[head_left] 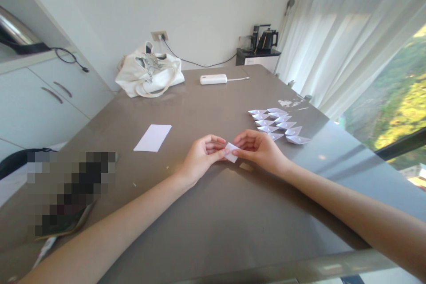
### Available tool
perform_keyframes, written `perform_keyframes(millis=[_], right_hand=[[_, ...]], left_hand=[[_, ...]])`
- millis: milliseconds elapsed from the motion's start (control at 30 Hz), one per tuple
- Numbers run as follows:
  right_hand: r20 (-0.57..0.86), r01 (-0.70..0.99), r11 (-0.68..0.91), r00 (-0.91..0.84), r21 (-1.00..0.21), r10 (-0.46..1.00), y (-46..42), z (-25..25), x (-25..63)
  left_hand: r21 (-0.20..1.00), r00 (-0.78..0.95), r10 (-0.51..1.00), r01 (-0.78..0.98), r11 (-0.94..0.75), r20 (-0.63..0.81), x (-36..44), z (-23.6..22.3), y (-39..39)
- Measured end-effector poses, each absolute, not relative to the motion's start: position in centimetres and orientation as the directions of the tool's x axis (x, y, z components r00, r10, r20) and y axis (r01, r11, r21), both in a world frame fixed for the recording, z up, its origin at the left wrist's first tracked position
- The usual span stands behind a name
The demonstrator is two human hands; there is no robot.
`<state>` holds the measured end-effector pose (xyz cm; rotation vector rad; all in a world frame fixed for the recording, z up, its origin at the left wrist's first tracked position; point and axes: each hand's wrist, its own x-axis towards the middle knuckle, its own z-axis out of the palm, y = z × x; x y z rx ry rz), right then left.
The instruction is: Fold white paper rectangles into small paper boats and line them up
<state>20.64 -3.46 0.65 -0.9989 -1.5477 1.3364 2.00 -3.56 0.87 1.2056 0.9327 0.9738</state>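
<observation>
Between my two hands is a small folded piece of white paper, held just above the brown table. My left hand pinches its left side between thumb and fingers. On the right side, my right hand grips it the same way, thumb on the near face. Beyond my right hand, several folded white paper boats stand in two rows on the table. A stack or sheet of white paper lies flat to the left of my hands.
A white handbag and a white power bank with a short cable occupy the far side. Torn paper scraps lie near the right edge. At left is a blurred-out device. A black kettle stands behind the table.
</observation>
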Motion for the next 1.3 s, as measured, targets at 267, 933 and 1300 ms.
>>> perform_keyframes(millis=[267, 933, 1300], right_hand=[[-0.002, 0.183, 0.067, -0.355, -0.981, 0.935, -3.69, 0.75, 20.64], [-0.090, 0.253, 0.052, -0.518, -0.966, 0.851, -3.52, 1.03, 21.03], [-0.040, 0.235, 0.077, -0.455, -0.969, 0.890, -3.96, 0.64, 20.41]], left_hand=[[0.994, 0.309, 0.949, 0.063, -0.088, 0.064, 1.98, 1.08, -3.74], [0.997, 0.384, 0.923, 0.070, 0.012, -0.038, 1.93, 1.31, -3.58], [0.995, 0.321, 0.946, 0.078, -0.065, 0.036, 2.33, 0.90, -3.87]])
